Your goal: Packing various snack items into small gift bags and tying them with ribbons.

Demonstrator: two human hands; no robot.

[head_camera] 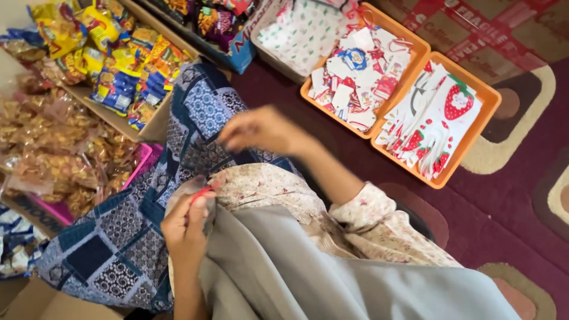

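While the left hand [185,228] pinched a red ribbon [202,192] over the patterned lap, the right hand [261,130] hovered with fingers closed, grip unclear; beyond, two orange trays [489,98] held printed gift bags [432,118], and a cardboard box [155,125] held snack packets [118,65]

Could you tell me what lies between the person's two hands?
In the head view, only patchwork-patterned blue fabric and floral cloth lie between the left hand and the right hand.
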